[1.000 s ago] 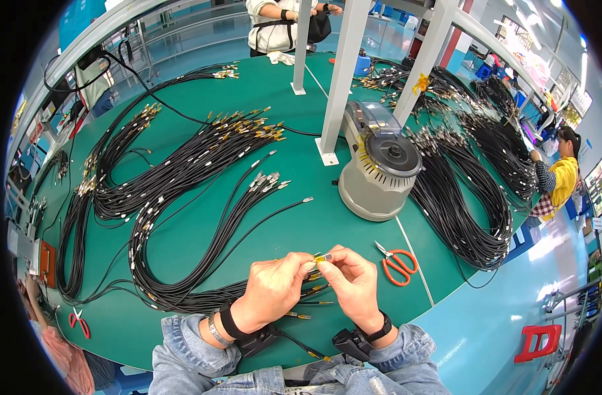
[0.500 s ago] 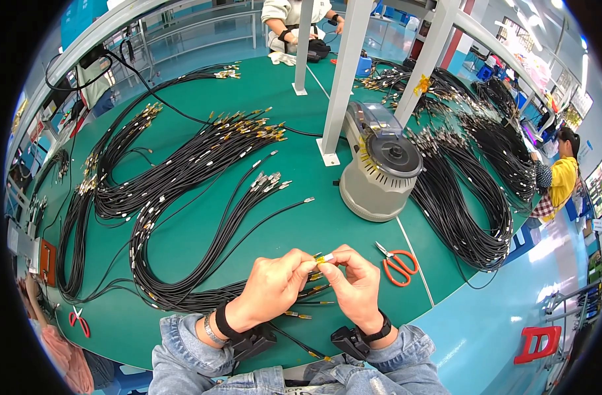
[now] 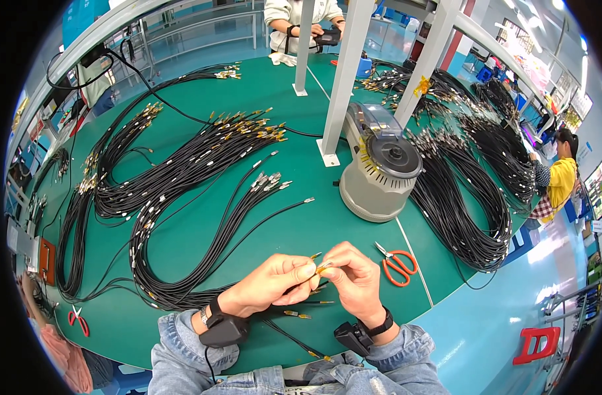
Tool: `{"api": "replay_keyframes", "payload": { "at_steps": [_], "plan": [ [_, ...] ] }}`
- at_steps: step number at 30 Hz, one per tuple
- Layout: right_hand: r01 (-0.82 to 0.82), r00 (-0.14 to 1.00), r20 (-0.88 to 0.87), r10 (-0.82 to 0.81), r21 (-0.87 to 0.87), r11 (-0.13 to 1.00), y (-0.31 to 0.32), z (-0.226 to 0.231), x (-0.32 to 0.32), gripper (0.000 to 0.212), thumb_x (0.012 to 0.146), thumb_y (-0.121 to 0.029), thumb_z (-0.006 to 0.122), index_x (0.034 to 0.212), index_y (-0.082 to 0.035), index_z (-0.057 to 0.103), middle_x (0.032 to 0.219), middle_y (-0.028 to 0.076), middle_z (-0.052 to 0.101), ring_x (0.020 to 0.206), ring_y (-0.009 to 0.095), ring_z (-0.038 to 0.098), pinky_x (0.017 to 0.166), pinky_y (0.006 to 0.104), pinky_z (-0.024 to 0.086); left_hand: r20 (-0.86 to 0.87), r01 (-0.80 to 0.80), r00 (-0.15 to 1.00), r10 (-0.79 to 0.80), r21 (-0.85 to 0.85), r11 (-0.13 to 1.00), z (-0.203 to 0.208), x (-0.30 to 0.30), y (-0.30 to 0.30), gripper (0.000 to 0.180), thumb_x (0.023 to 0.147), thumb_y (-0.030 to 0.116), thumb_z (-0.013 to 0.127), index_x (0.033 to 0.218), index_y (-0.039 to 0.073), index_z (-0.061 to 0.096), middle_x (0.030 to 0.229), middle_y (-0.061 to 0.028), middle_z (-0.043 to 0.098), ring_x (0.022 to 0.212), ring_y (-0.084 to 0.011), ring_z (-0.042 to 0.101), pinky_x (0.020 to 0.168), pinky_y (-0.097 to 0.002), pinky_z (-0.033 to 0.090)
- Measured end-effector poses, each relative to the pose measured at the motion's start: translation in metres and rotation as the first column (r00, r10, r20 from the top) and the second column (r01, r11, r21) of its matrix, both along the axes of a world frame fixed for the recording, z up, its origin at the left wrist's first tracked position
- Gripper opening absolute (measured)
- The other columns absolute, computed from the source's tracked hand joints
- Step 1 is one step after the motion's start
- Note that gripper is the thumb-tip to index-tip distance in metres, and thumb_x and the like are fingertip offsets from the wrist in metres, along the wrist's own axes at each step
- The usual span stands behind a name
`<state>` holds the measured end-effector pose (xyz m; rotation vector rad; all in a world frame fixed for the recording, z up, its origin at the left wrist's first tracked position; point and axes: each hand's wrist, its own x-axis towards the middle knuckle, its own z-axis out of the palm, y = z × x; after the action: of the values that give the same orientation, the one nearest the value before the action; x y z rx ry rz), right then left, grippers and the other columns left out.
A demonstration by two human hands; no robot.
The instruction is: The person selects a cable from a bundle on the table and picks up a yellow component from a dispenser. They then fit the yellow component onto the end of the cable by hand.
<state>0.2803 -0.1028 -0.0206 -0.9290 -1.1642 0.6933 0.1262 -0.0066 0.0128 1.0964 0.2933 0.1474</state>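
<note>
My left hand (image 3: 274,283) and my right hand (image 3: 354,280) meet over the near edge of the green table (image 3: 202,250). Together they pinch the gold-tipped end of a thin black cable (image 3: 321,268) between their fingertips. More loose black cable ends with gold tips (image 3: 301,315) lie just below my hands. Both wrists wear black bands with small black boxes attached. A long bundle of black cables (image 3: 182,197) curves across the table to my left.
Orange-handled scissors (image 3: 398,264) lie right of my hands. A grey round tape dispenser (image 3: 380,164) stands beyond them, beside white posts (image 3: 344,79). Further cable bundles (image 3: 465,197) fill the right side. Red scissors (image 3: 77,319) sit far left. Other people work at the far edge and right.
My hands have stayed in place, with only small finger movement on the cable end. The person at the far edge of the table has shifted to the right.
</note>
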Motion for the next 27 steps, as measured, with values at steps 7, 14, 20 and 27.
{"api": "replay_keyframes", "payload": {
  "at_steps": [7,14,20,27],
  "plan": [
    [-0.038,0.994,-0.105,0.032,-0.06,0.997,0.003,0.008,-0.004,0.016,0.086,-0.008,0.061,0.097,0.003,0.06,0.086,0.008,0.057,0.079,0.014,0.055,0.068,0.0253,0.045,0.016,0.026,1.0,-0.024,-0.113,0.993,-0.003,0.0,0.006,0.034,0.098,0.028,0.041,0.079,0.002,0.054,0.052,0.0031,0.044,0.039,-0.0025,0.03,0.037,-0.0192,0.021],
    [-0.077,0.983,-0.173,0.063,-0.079,0.994,0.0,0.006,-0.005,0.018,0.088,-0.011,0.06,0.099,0.003,0.057,0.09,0.007,0.054,0.082,0.013,0.054,0.07,0.0244,0.044,-0.008,-0.072,0.997,0.074,0.157,0.985,-0.007,0.006,-0.001,0.032,0.098,0.027,0.043,0.082,0.002,0.055,0.052,0.002,0.046,0.039,-0.0032,0.032,0.037,-0.0205,0.023],
    [-0.091,0.995,0.029,0.097,-0.153,0.984,0.003,0.005,0.017,0.012,0.087,-0.007,0.059,0.094,0.002,0.056,0.091,0.006,0.053,0.078,0.011,0.052,0.072,0.0229,0.043,-0.024,-0.149,0.969,0.248,0.743,0.652,-0.009,0.011,-0.006,0.018,0.091,0.019,0.054,0.091,0.001,0.057,0.058,-0.005,0.054,0.047,-0.0143,0.05,0.046,-0.0279,0.041],
    [0.351,0.927,-0.04,-0.373,-0.254,0.901,0.024,0.024,0.065,0.014,0.088,-0.009,0.056,0.095,0.002,0.06,0.073,0.0,0.051,0.064,0.007,0.046,0.061,0.0197,0.038,0.177,-0.187,0.878,0.445,0.982,-0.022,-0.043,0.014,0.025,0.021,0.079,0.013,0.062,0.097,0.002,0.057,0.097,-0.013,0.059,0.091,-0.0325,0.055,0.076,-0.0408,0.046]
  ]
}}
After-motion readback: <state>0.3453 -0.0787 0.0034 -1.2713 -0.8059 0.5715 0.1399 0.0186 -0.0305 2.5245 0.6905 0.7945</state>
